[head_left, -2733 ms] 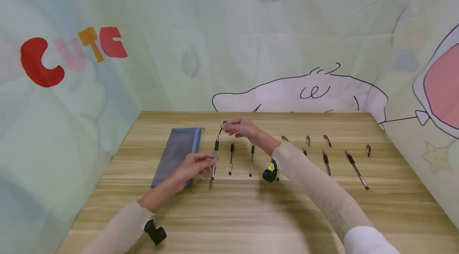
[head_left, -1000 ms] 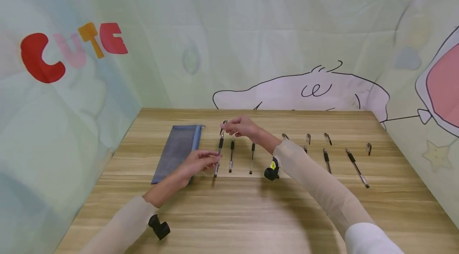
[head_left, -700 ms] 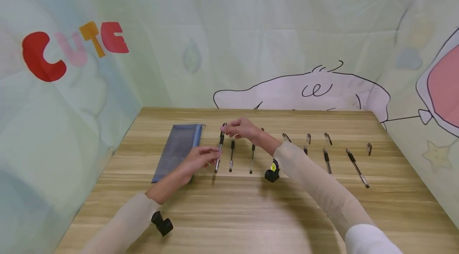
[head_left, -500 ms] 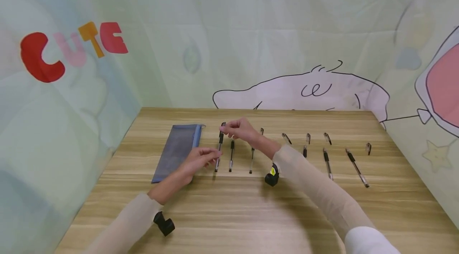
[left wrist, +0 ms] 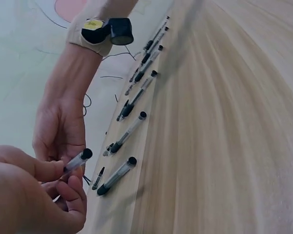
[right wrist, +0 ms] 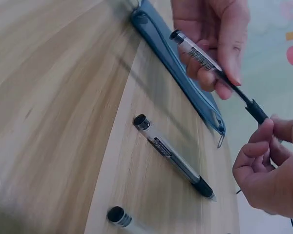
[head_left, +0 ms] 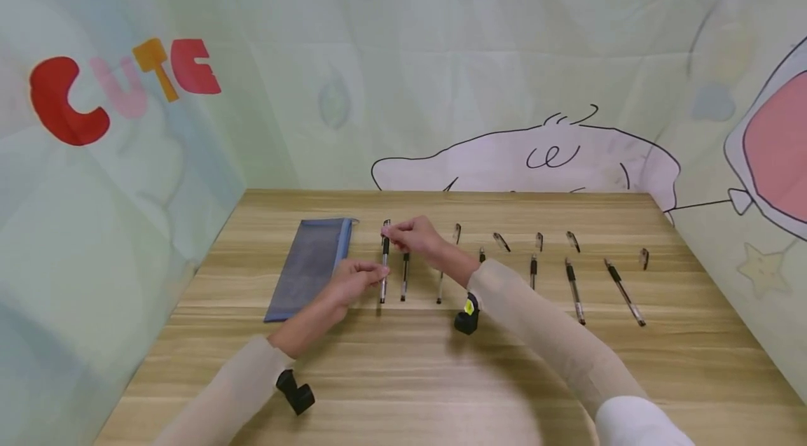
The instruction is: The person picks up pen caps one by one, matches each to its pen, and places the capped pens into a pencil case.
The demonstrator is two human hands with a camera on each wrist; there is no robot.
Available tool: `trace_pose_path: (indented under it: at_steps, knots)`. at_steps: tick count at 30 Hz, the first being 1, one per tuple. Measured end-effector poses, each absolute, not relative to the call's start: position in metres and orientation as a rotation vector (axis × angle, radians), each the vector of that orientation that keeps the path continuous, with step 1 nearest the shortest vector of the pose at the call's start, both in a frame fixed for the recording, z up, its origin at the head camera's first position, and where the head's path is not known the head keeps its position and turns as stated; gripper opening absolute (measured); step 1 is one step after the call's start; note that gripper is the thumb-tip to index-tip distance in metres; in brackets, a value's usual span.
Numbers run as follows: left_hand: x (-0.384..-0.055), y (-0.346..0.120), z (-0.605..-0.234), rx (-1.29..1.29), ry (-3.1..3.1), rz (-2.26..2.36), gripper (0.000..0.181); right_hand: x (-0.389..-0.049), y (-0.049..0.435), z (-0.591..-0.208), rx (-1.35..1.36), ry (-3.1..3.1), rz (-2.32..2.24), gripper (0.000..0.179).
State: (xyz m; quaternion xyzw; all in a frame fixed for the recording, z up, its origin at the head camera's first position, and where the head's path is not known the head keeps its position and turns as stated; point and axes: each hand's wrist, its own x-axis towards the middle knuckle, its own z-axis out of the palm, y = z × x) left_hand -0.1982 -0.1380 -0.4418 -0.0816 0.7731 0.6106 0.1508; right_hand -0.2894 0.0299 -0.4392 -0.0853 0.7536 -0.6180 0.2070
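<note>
My left hand point(head_left: 352, 282) pinches a clear-barrelled pen point(right wrist: 198, 54) with a black grip, between thumb and fingers. My right hand point(head_left: 417, 236) pinches a black cap point(head_left: 387, 223) that sits over the pen's tip, in line with the barrel. In the right wrist view the held pen is raised and slanted above the table, its black end plug towards the camera. On the table right beside the hands lies another pen point(right wrist: 168, 156), uncapped, with its tip showing. A blue-grey mesh zip pouch point(head_left: 305, 267) lies left of the pen, partly behind my left hand.
Several uncapped pens lie in a row to the right, among them a pen point(head_left: 574, 290) and the end pen point(head_left: 624, 292). Loose caps lie beyond them, such as a cap point(head_left: 572, 241) and the rightmost cap point(head_left: 644, 258). Printed curtains point(head_left: 302, 82) stand behind the wooden table point(head_left: 403, 376).
The cap and pen tip were apart at first; the pen moved up into the cap, and they are now joined. Both hands have shifted slightly, still gripping pen and cap.
</note>
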Motion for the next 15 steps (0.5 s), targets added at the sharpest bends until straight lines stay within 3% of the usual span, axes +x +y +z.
trace_pose_path:
  at_steps: [8, 15]
  knots:
    - [-0.200, -0.145, -0.443, -0.242, 2.240, 1.770, 0.029, -0.286, 0.026, -0.435, -0.172, 2.119, -1.707, 0.029]
    - [-0.199, -0.145, -0.438, -0.149, 2.261, 1.752, 0.032, -0.286, 0.025, -0.427, -0.273, 2.183, -1.607, 0.032]
